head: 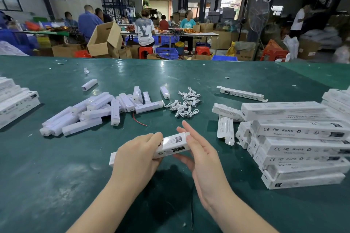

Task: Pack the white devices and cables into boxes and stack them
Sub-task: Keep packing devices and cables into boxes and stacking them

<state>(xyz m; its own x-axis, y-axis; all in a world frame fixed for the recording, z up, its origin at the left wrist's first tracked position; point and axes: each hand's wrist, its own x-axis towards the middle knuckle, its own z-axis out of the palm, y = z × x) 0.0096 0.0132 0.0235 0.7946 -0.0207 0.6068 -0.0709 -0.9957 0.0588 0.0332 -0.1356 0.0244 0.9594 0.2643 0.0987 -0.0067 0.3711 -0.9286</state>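
While the left hand (137, 152) grips the box (171, 144), the right hand (197, 149) (fingers straight) touches it.

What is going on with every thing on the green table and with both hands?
left hand: grips the box, fingers curled.
right hand: fingers straight, against the box's end.
box: held above the table, tilted.
white devices: loose pile, unpacked.
cables: small coiled heap.
boxes on the right: stacked flat.
boxes on the left: stacked.
green table: scuffed, paper scraps.

I read "CE FC RoHS" and "Made in China" on the long white cardboard boxes (301, 130) stacked right.
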